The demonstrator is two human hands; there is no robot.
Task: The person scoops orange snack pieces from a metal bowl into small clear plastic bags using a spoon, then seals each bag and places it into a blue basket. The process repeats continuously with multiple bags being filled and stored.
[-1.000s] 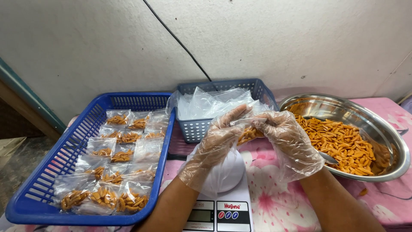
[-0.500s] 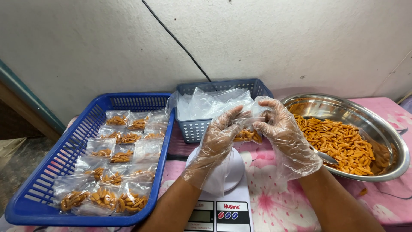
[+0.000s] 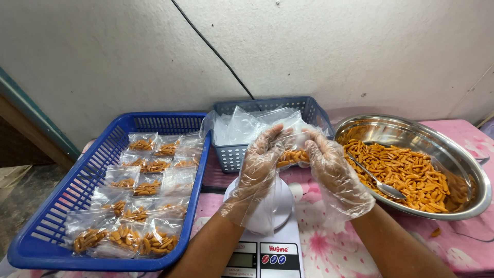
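Both my hands wear loose clear plastic gloves. My left hand (image 3: pixel 259 163) and my right hand (image 3: pixel 329 166) together pinch the top of a small clear bag of orange snack sticks (image 3: pixel 292 156), held above a white digital kitchen scale (image 3: pixel 267 242). The bag hangs between my fingers, over the scale's round platform. A big steel bowl (image 3: pixel 463 159) of the same orange sticks sits to the right, with a metal spoon (image 3: pixel 378 181) lying in it.
A large blue basket (image 3: pixel 67 206) on the left holds several filled small bags. A smaller grey-blue basket (image 3: pixel 309 110) of empty clear bags stands behind my hands. The table has a pink flowered cloth (image 3: pixel 329 247). A wall with a black cable is behind.
My hands have drawn closer together on the bag's top, and the bag has shifted slightly up and toward the middle between them.
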